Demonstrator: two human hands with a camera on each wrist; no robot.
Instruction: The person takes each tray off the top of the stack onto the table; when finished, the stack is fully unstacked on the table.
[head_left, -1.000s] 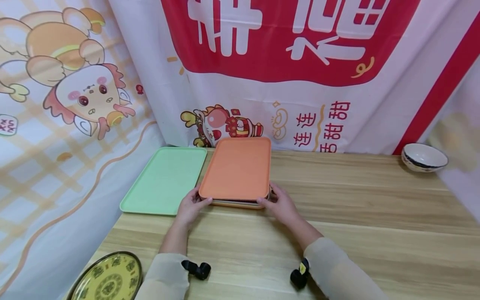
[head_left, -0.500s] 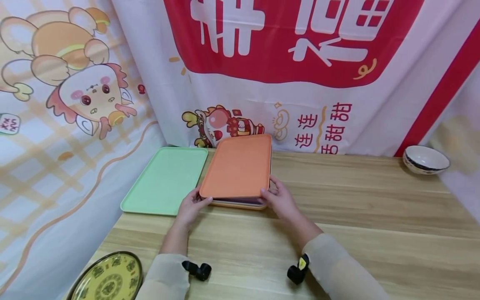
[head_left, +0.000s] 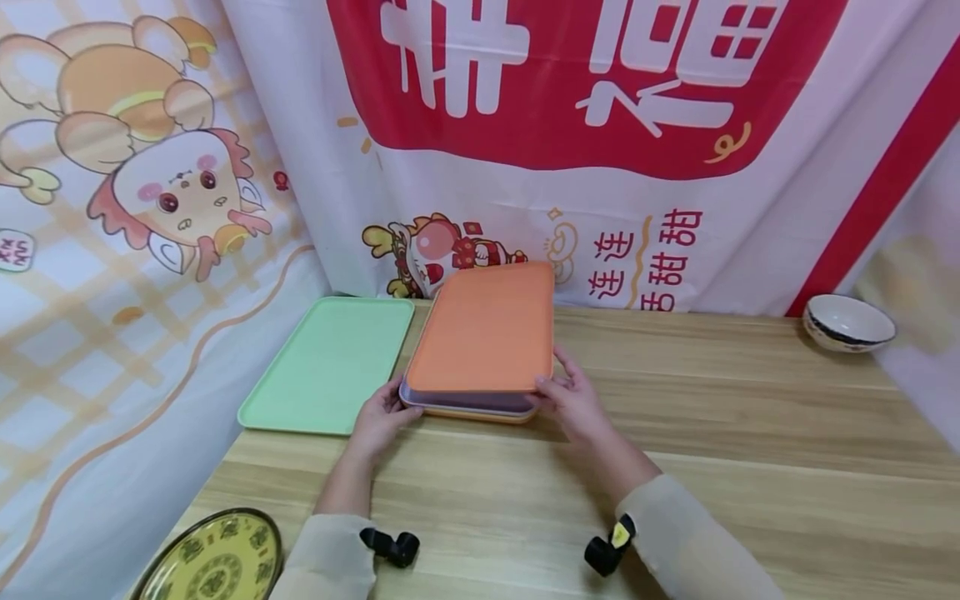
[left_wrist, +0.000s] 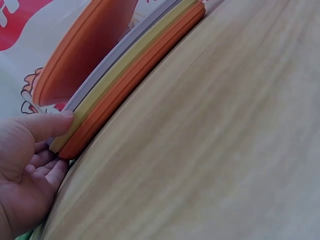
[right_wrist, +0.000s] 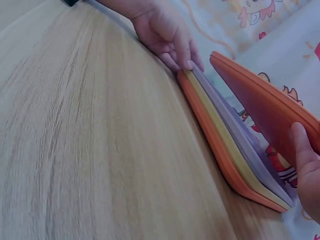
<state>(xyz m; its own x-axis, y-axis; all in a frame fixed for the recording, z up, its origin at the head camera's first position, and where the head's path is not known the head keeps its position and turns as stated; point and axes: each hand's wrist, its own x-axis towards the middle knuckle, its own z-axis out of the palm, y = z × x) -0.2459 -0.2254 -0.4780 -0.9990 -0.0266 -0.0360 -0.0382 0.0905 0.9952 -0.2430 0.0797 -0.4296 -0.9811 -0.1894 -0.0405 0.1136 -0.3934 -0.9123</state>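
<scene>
The table [head_left: 480,500] bears a green tray [head_left: 330,364] lying flat on the left. Beside it is the stack: a purple tray [head_left: 468,402] over a yellow tray [right_wrist: 220,132] over another orange one. Above that tilts the top orange tray [head_left: 487,329], its near edge clear of the purple; whether its far edge touches, I can't tell.

It looks like thin, stiff plastic, probably light and unlikely to break, though the smooth face might slip. The raised rim seems the best hold, at two corners for balance; one corner alone may let it swing.

The right hand [head_left: 572,400] pinches its near right corner. The left hand [head_left: 380,419] grips the stack's near left corner, thumb on the upper rims.
</scene>
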